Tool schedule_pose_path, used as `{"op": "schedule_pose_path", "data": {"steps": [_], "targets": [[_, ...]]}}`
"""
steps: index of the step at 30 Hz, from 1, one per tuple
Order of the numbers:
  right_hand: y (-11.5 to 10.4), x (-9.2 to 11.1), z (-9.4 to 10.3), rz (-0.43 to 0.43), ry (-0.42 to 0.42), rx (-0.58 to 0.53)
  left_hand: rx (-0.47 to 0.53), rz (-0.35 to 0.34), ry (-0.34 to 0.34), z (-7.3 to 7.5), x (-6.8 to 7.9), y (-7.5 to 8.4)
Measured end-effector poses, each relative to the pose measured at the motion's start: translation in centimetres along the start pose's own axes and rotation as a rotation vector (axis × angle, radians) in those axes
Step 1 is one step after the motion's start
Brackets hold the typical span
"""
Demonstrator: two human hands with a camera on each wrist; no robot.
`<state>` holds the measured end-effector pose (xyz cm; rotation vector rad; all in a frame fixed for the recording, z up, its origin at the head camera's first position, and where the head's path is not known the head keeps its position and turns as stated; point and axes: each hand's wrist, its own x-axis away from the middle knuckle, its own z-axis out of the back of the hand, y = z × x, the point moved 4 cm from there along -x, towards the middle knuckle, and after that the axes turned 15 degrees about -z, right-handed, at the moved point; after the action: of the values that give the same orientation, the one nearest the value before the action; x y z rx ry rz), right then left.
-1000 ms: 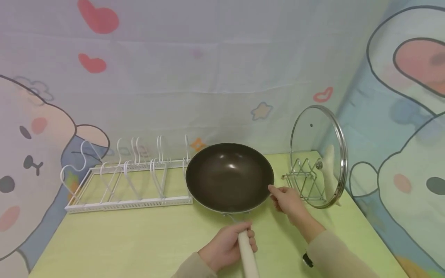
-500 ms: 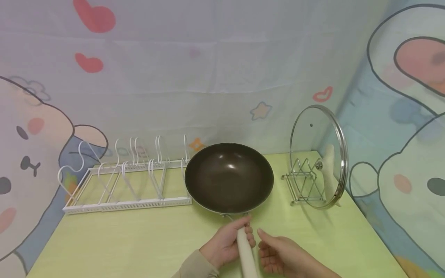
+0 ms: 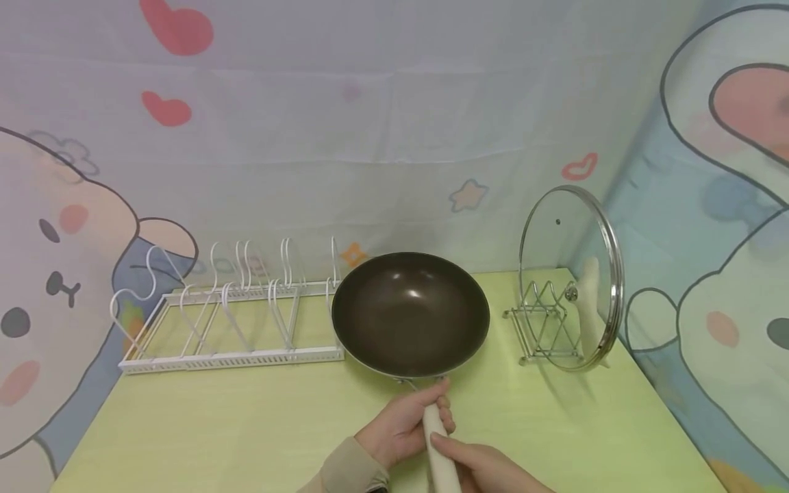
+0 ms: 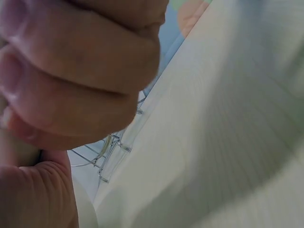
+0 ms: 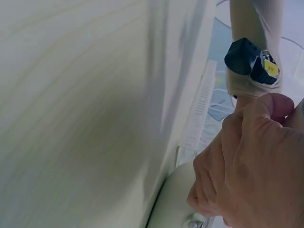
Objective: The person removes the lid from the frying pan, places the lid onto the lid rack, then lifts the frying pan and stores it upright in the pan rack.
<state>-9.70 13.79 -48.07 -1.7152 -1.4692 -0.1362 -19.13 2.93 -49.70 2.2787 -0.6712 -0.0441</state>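
Observation:
A wok point(image 3: 409, 315) with a dark brown inside is tilted toward me in the head view, above the middle of the table. My left hand point(image 3: 403, 426) grips its cream handle point(image 3: 444, 471) close to the pan, thumb along the top. Lower down, my right hand point(image 3: 487, 469) holds the same handle, its thumb laid over it. Curled fingers point(image 4: 80, 71) of the left hand fill the upper left of the left wrist view. In the right wrist view the right hand point(image 5: 256, 156) is closed, with the wok's pale outside point(image 5: 175, 199) beyond it.
A white rack point(image 3: 228, 359) with upright loops stands to the wok's left, close to its rim. On the right, a glass lid point(image 3: 616, 274) with a metal rim stands upright in a small wire rack point(image 3: 542, 329). A printed cloth point(image 3: 394, 123) hangs behind the table point(image 3: 234, 424).
My right hand has left the wok's right rim, come down toward me and taken hold of the handle below the left hand. The left hand and wok have hardly moved.

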Motion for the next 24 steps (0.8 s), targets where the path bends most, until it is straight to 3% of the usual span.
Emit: {"op": "schedule_pose_path", "data": {"steps": [6, 11, 18, 22, 24], "targets": [[-0.6, -0.6, -0.7, -0.029, -0.017, -0.071, -0.014, 0.044, -0.035, 0.1, 0.1, 0.0], [-0.6, -0.9, -1.1, -0.058, 0.016, -0.174, -0.026, 0.058, -0.049, 0.1, 0.0, -0.1], [-0.6, -1.8, -1.5, -0.115, -0.089, -0.337, 0.002, 0.119, -0.059, 0.1, 0.0, -0.3], [-0.5, -2.3, -1.5, -0.114, -0.107, -0.412, 0.026, 0.159, -0.075, 0.0, 0.3, -0.4], [-0.9, -2.8, -1.6, -0.056, -0.116, -0.386, 0.083, 0.17, -0.068, -0.2, 0.2, -0.4]]}}
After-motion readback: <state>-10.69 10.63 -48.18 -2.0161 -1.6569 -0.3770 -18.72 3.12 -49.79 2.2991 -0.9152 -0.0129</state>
